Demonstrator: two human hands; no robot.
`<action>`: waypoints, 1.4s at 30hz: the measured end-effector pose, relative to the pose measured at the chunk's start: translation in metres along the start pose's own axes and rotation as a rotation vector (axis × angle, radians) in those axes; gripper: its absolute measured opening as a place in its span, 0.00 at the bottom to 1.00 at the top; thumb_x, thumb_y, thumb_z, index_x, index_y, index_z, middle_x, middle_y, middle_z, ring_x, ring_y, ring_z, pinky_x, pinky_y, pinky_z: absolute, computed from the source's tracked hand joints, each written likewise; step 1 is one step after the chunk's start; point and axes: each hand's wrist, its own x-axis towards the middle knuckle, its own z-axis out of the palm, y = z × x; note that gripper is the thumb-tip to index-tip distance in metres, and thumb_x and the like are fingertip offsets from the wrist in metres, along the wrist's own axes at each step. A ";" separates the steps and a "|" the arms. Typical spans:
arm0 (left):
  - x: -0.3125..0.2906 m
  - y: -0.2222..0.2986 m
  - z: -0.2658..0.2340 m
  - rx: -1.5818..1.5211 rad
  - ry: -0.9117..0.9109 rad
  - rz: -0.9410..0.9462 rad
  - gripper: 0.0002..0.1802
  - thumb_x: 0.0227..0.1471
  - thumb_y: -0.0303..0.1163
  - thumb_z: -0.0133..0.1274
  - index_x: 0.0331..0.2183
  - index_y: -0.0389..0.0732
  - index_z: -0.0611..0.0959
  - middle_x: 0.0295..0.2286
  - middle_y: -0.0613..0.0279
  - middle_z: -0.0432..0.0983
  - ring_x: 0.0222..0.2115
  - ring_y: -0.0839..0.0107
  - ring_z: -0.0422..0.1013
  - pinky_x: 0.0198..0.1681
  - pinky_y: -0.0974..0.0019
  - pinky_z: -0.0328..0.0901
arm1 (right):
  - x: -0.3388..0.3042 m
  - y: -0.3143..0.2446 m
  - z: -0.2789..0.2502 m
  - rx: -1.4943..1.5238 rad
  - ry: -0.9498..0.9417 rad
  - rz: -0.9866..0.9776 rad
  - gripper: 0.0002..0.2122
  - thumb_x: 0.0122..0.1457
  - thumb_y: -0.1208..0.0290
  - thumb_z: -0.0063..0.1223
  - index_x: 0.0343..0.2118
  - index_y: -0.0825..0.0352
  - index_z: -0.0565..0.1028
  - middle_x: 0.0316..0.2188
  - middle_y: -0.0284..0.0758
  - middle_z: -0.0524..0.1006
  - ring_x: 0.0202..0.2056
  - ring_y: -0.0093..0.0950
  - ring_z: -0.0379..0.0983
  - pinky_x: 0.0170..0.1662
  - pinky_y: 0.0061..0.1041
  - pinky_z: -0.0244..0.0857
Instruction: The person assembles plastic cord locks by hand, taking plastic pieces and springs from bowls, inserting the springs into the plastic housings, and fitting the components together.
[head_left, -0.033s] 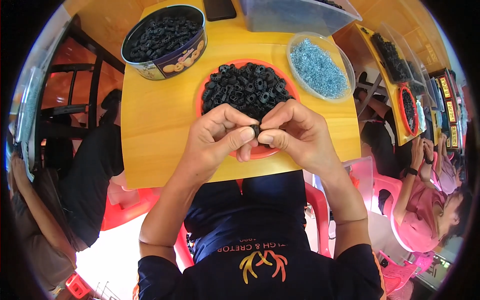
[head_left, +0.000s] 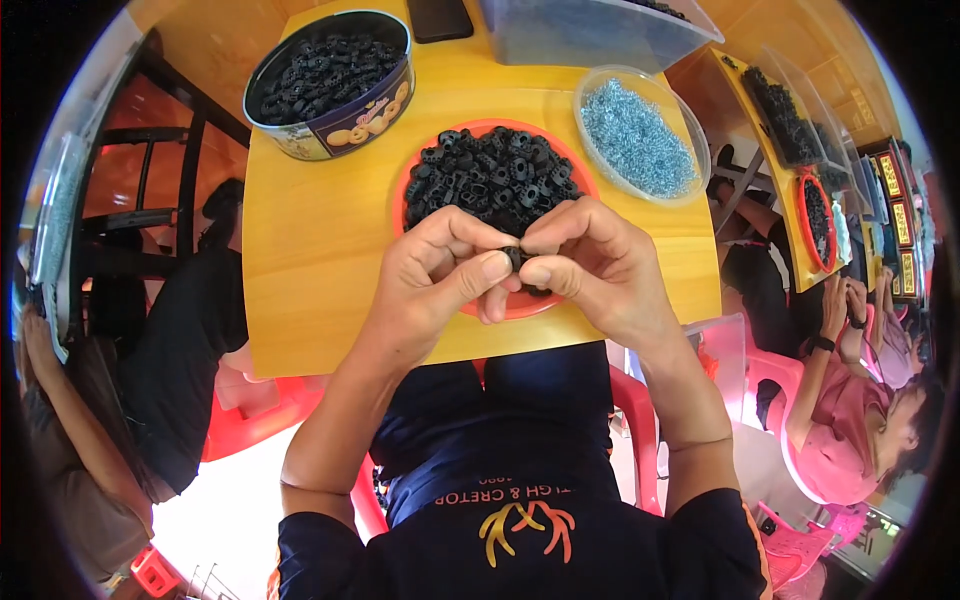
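A small black plastic part (head_left: pixel 515 257) sits between the fingertips of both my hands, above the near side of a round orange-red bowl (head_left: pixel 398 212). My left hand (head_left: pixel 432 280) pinches it between thumb and forefinger. From the other side, my right hand (head_left: pixel 608 268) closes thumb and forefinger at the same part; whether a second tiny piece is in that pinch is hidden. Many similar black plastic parts (head_left: pixel 490 172) fill the bowl. To its right stands a clear round tub (head_left: pixel 704 165) of small shiny bluish metal pieces (head_left: pixel 640 138), seemingly little springs.
A round tin (head_left: pixel 330 138) full of black parts stands at the far left of the yellow table (head_left: pixel 310 290). At the back are a dark phone (head_left: pixel 440 18) and a translucent bin (head_left: pixel 570 38). People sit on both sides; a second table (head_left: pixel 765 165) is at right.
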 end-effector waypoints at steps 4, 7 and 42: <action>0.001 -0.001 0.010 -0.035 0.040 0.084 0.06 0.57 0.23 0.52 0.39 0.36 0.74 0.28 0.59 0.76 0.22 0.78 0.71 0.26 0.75 0.67 | -0.004 0.008 -0.006 -0.234 0.130 -0.176 0.05 0.60 0.77 0.53 0.29 0.71 0.72 0.28 0.33 0.74 0.27 0.20 0.71 0.34 0.22 0.67; 0.002 -0.001 0.011 0.021 0.058 0.106 0.07 0.57 0.23 0.51 0.39 0.36 0.74 0.28 0.59 0.76 0.23 0.79 0.71 0.27 0.75 0.66 | -0.005 0.005 -0.011 -0.426 0.126 -0.268 0.10 0.63 0.70 0.50 0.28 0.71 0.71 0.24 0.36 0.73 0.23 0.25 0.69 0.28 0.24 0.64; 0.001 -0.018 0.036 0.797 0.193 0.558 0.17 0.61 0.32 0.46 0.23 0.34 0.69 0.18 0.53 0.61 0.17 0.55 0.63 0.19 0.58 0.57 | 0.008 0.020 0.002 -0.845 0.118 -0.732 0.17 0.61 0.66 0.50 0.16 0.66 0.64 0.12 0.37 0.62 0.13 0.37 0.62 0.17 0.33 0.54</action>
